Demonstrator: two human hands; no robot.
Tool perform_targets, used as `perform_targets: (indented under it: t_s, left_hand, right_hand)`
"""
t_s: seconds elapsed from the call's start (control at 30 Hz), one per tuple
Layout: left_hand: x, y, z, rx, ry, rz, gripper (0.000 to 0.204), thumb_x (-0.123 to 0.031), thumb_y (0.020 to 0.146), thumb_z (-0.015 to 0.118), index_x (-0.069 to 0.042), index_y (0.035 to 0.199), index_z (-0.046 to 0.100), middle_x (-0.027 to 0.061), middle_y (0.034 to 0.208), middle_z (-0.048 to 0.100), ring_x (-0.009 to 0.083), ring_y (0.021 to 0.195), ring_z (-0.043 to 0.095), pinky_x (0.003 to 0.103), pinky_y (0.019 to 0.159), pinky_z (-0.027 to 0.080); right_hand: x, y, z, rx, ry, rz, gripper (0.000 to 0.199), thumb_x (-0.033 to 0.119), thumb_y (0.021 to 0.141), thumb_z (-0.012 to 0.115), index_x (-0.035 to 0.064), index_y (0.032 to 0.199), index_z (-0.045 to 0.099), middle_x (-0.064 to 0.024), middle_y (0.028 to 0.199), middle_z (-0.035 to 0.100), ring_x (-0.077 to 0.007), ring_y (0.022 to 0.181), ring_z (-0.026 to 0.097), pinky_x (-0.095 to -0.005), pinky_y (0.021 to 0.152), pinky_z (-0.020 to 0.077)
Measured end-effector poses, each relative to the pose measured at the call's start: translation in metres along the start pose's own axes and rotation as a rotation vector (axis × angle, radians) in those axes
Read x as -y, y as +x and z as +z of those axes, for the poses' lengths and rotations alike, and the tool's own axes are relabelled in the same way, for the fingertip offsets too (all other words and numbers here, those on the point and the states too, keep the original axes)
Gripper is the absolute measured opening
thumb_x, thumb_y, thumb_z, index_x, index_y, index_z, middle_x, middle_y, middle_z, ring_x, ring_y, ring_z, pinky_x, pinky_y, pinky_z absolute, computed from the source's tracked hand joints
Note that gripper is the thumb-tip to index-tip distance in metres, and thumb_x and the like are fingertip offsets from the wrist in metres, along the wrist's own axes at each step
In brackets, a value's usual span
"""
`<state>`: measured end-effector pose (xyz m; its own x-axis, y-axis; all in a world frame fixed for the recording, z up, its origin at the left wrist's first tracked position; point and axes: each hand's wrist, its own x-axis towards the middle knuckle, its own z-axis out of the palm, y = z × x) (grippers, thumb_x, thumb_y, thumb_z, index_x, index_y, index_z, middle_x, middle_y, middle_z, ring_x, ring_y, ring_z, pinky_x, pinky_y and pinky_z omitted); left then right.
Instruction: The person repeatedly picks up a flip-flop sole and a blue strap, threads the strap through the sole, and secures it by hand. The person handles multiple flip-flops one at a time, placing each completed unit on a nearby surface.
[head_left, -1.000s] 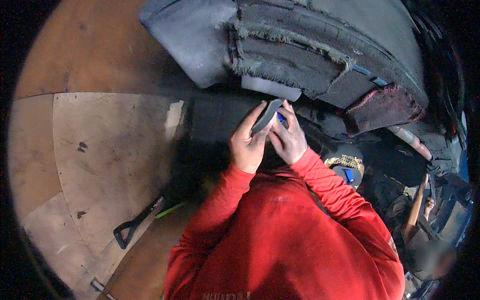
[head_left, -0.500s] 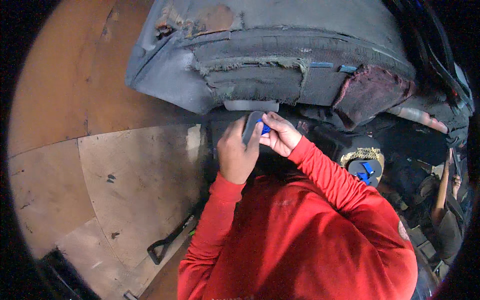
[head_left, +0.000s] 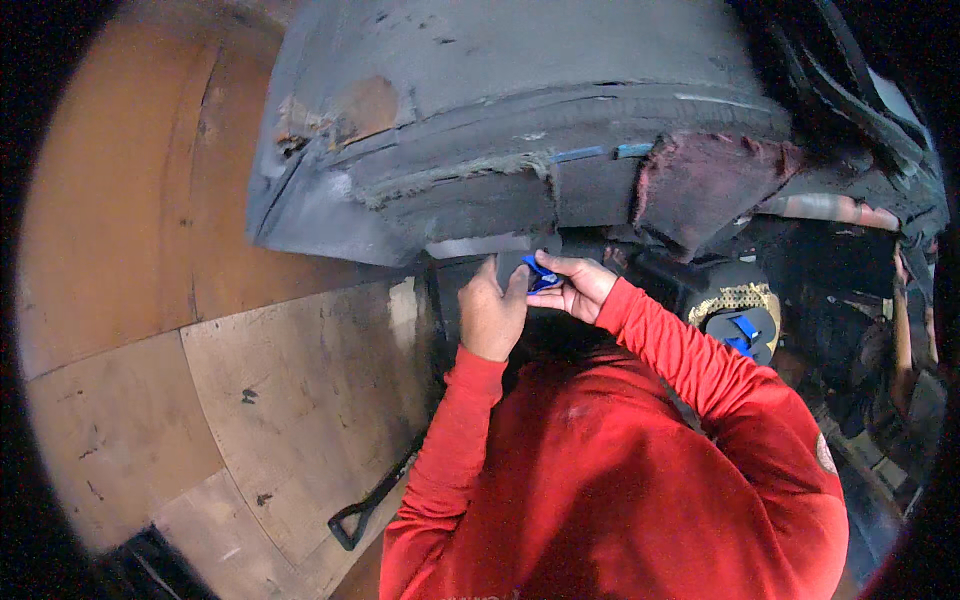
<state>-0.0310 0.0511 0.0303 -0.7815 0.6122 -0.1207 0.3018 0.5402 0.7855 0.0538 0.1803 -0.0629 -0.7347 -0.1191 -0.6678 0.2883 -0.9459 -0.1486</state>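
Close in front of my body, both hands work on a grey-soled flip-flop with a blue strap [head_left: 541, 276]. My left hand [head_left: 490, 318] is closed at the grey sole [head_left: 508, 267], its thumb and fingers close to the strap. Only a little of that sole shows between the hands. My right hand [head_left: 580, 288] pinches the blue strap between thumb and fingers. To the right of my right forearm, a second grey flip-flop sole [head_left: 762, 325] with blue straps rests on a dark stand with a yellowish perforated top [head_left: 735, 297].
A large worn grey padded bench [head_left: 560, 60] with frayed edges stands just beyond my hands. A reddish cloth patch [head_left: 700, 195] hangs from its edge. Stained wooden panels [head_left: 300, 370] cover the left, with a black triangular handle [head_left: 348, 525] near them. Another person's arm [head_left: 902, 330] shows at far right.
The head view has shifted slightly. The grey sole between my hands has turned and shows less than before, while more of the blue strap is visible at my right fingers.
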Motion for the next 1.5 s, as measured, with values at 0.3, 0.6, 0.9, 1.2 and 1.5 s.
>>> perform_targets:
  t_s: [0.3, 0.6, 0.9, 1.2, 1.5]
  left_hand:
    - [-0.030, -0.029, -0.036, -0.151, 0.010, 0.024, 0.025, -0.013, 0.090, 0.063, 0.006, 0.106, 0.063, 0.0242, 0.090, 0.069, 0.0357, 0.079, 0.069, 0.041, 0.070, 0.053]
    - [-0.038, -0.087, -0.048, -0.202, -0.022, -0.003, 0.032, -0.012, 0.093, 0.064, 0.006, 0.119, 0.059, 0.0236, 0.097, 0.069, 0.0323, 0.091, 0.072, 0.036, 0.077, 0.054]
    - [0.015, -0.146, -0.017, -0.205, -0.319, -0.156, 0.049, -0.017, 0.093, 0.067, 0.007, 0.132, 0.050, 0.0217, 0.124, 0.063, 0.0224, 0.114, 0.061, 0.036, 0.100, 0.044]
    - [0.015, -0.038, -0.028, -0.212, 0.069, 0.119, 0.040, -0.022, 0.094, 0.065, 0.001, 0.126, 0.057, 0.0177, 0.114, 0.067, 0.0282, 0.106, 0.064, 0.042, 0.104, 0.037]
    - [0.019, 0.001, 0.009, 0.010, -0.044, -0.084, 0.028, -0.019, 0.094, 0.065, 0.003, 0.111, 0.063, 0.0176, 0.097, 0.070, 0.0237, 0.084, 0.067, 0.034, 0.078, 0.051]
  right_hand:
    - [0.003, -0.027, 0.046, 0.186, -0.060, 0.039, 0.034, 0.025, 0.096, 0.064, -0.0017, 0.116, 0.057, -0.0129, 0.106, 0.066, -0.0248, 0.095, 0.069, -0.0424, 0.088, 0.0597]
    - [-0.011, -0.065, 0.068, 0.221, -0.083, -0.042, 0.046, 0.013, 0.097, 0.060, 0.0046, 0.136, 0.038, -0.0123, 0.105, 0.067, -0.0243, 0.092, 0.071, -0.0445, 0.081, 0.0618]
    - [-0.048, -0.050, 0.045, 0.075, -0.363, -0.210, 0.078, 0.002, 0.088, 0.069, 0.0186, 0.151, 0.026, -0.0032, 0.112, 0.066, -0.0171, 0.095, 0.068, -0.0369, 0.081, 0.0602]
    - [-0.028, 0.035, 0.035, 0.470, 0.065, -0.101, 0.030, 0.020, 0.099, 0.058, 0.0031, 0.123, 0.052, -0.0117, 0.112, 0.065, -0.0212, 0.098, 0.067, -0.0421, 0.090, 0.0576]
    - [-0.022, 0.028, -0.008, 0.150, 0.145, -0.127, 0.034, 0.021, 0.095, 0.065, 0.0068, 0.122, 0.050, -0.0116, 0.112, 0.063, -0.0264, 0.100, 0.067, -0.0452, 0.088, 0.0586]
